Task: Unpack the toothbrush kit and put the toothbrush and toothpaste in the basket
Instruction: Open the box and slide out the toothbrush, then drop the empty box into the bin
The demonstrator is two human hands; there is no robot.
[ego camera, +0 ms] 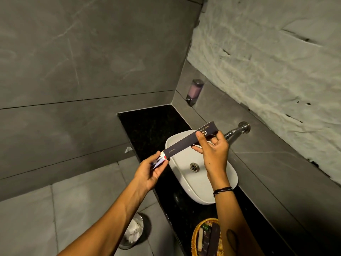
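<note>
A long dark toothbrush kit box [186, 143] with gold print is held level above the white sink. My right hand [214, 152] grips its right part between thumb and fingers. My left hand [151, 172] pinches the white, red and blue contents [161, 159] that stick out of the box's open left end; I cannot tell whether they are the toothpaste or the toothbrush. A woven basket [196, 235] with several dark toiletry packs sits on the black counter at the bottom, partly behind my right forearm.
A white basin [184, 183] with a metal drain rests on the black granite counter [147, 130]. A chrome tap [238, 130] juts from the wall ledge. A soap dispenser [196, 89] hangs in the corner. A steel bin [132, 233] stands on the floor.
</note>
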